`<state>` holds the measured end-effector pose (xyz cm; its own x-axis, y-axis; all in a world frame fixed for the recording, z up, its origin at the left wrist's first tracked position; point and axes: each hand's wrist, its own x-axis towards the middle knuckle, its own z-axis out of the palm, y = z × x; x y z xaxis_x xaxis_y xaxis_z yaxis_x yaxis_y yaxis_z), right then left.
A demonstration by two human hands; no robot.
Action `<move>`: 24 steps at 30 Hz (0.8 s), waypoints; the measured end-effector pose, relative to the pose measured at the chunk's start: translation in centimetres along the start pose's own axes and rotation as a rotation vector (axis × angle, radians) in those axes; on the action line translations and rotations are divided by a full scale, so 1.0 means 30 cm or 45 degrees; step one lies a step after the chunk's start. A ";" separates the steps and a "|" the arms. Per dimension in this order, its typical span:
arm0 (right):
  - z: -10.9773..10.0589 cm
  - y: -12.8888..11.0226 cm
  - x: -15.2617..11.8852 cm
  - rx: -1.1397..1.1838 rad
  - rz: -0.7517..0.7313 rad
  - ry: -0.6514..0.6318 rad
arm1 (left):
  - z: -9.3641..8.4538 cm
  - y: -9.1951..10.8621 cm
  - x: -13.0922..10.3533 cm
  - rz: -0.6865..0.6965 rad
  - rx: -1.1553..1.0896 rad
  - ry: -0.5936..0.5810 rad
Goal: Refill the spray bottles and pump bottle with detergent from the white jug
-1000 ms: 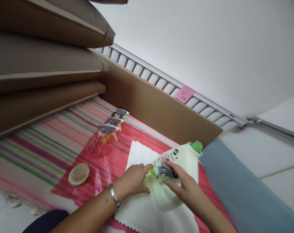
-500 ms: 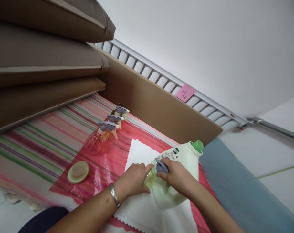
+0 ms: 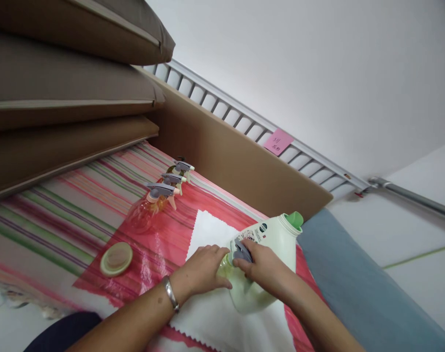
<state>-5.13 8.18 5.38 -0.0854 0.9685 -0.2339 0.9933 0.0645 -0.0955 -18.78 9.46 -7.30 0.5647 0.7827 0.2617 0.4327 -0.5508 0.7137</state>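
My left hand (image 3: 205, 270), with a silver bangle at the wrist, is wrapped round the yellowish clear body of a spray bottle (image 3: 224, 264). On the bottle's grey spray head (image 3: 241, 251) my right hand (image 3: 261, 266) has its fingers closed. Just behind both hands is a large pale green jug (image 3: 286, 244) with a green spout at its open mouth. A white cloth (image 3: 204, 230) with a zigzag edge lies beneath the hands and jug. To the left, a round pale green lid (image 3: 116, 259) rests on a red see-through sheet (image 3: 160, 254).
Several spray bottles with grey heads (image 3: 162, 189) stand in a row at the left centre. Stacked brown cushions (image 3: 72, 78) rise at the upper left. A brown board (image 3: 240, 156) and a white radiator (image 3: 222, 107) bearing a pink note (image 3: 278, 142) run behind.
My left thumb has shifted slightly on the bottle. The whole view has moved a little, with the jug and both hands slightly further left.
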 end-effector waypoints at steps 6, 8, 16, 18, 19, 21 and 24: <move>-0.004 0.012 -0.050 -0.054 0.050 0.063 | -0.002 -0.001 0.004 -0.022 0.013 -0.019; -0.004 0.011 -0.054 -0.115 0.046 0.105 | -0.003 0.000 0.003 -0.019 0.019 -0.013; -0.014 -0.019 -0.033 -0.198 -0.044 0.159 | -0.007 0.011 0.002 -0.034 0.048 -0.030; -0.006 -0.020 -0.032 -0.194 -0.067 0.161 | -0.006 0.009 0.001 -0.025 0.067 -0.032; -0.001 -0.020 -0.032 -0.189 -0.071 0.163 | -0.005 0.007 0.001 -0.018 0.073 -0.032; 0.008 -0.018 -0.033 -0.179 -0.070 0.171 | -0.004 0.005 0.000 -0.013 0.080 -0.033; 0.019 -0.013 -0.036 -0.153 -0.057 0.186 | -0.006 0.008 0.004 -0.027 0.015 -0.045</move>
<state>-5.48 6.95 5.11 -0.1260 0.9881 -0.0886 0.9917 0.1278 0.0154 -18.73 9.46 -6.98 0.5796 0.7836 0.2237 0.4530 -0.5380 0.7109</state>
